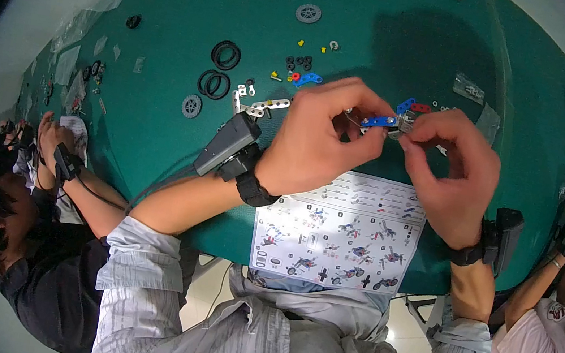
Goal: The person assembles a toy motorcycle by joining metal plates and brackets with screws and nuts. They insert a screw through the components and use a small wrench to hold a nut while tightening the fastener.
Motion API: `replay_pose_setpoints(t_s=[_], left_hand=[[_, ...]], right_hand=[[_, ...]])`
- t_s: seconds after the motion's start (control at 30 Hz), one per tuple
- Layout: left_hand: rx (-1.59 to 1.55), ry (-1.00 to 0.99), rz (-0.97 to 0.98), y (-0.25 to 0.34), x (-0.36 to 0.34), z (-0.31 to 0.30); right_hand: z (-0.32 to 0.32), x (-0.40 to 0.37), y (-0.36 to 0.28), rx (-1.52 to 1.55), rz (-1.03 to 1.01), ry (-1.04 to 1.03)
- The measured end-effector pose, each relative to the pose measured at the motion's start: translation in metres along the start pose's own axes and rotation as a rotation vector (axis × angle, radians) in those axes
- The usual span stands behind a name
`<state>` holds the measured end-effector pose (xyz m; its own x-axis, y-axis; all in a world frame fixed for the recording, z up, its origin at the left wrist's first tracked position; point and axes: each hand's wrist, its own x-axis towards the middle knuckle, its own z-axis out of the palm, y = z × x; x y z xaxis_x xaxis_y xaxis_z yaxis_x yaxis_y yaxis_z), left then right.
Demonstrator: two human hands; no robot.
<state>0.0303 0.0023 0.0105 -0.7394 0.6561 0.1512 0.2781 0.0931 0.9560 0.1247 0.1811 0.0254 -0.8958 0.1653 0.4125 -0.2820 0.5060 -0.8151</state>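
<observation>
Both my hands meet above the green table at a small assembly (382,122) of blue and silver-grey pieces. My left hand (330,129) pinches its left end between thumb and index finger. At its right end, the fingertips of my right hand (453,165) are closed on the grey part. Just behind the assembly lie a blue piece (405,106) and a red piece (420,107). A printed instruction sheet (331,239) lies below my hands, near the table's front edge.
Left of my hands lie black rings (225,55), white beams (271,105), grey wheels (308,13) and another blue piece (309,78). Small plastic bags (469,88) are at the right. One person (33,234) sits at the left, another (539,339) at the right.
</observation>
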Motion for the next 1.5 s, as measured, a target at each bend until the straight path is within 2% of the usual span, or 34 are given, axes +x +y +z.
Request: replay_pose_setpoints(t_s=[0.17, 0.47, 0.57, 0.67, 0.87, 0.97, 1.17, 1.37, 1.5], left_hand=[[-0.011, -0.026, 0.035, -0.007, -0.002, 0.001], [-0.004, -0.044, 0.008, -0.003, -0.004, 0.000], [-0.083, 0.030, 0.047, -0.013, -0.002, 0.007], [-0.164, 0.005, -0.033, -0.011, -0.003, 0.007], [-0.095, -0.077, -0.031, -0.010, -0.004, 0.002], [-0.065, -0.114, -0.023, -0.004, -0.004, -0.001], [-0.098, -0.092, 0.008, -0.009, -0.005, 0.001], [-0.066, -0.089, 0.044, -0.007, -0.004, 0.000], [0.008, -0.110, 0.137, -0.004, 0.000, -0.006]], right_hand=[[0.002, -0.002, -0.004, -0.083, -0.122, 0.056], [0.002, -0.004, -0.006, -0.095, -0.156, 0.079], [0.001, -0.004, -0.007, -0.091, -0.160, 0.067], [0.000, -0.004, -0.005, -0.132, -0.187, 0.046], [0.001, -0.004, -0.005, -0.134, -0.178, 0.054], [-0.001, -0.001, -0.003, -0.138, -0.247, 0.054], [-0.002, -0.001, -0.005, -0.026, -0.101, 0.063], [0.001, -0.001, -0.004, 0.250, 0.127, 0.017], [-0.003, 0.001, 0.002, 0.227, 0.051, -0.017]])
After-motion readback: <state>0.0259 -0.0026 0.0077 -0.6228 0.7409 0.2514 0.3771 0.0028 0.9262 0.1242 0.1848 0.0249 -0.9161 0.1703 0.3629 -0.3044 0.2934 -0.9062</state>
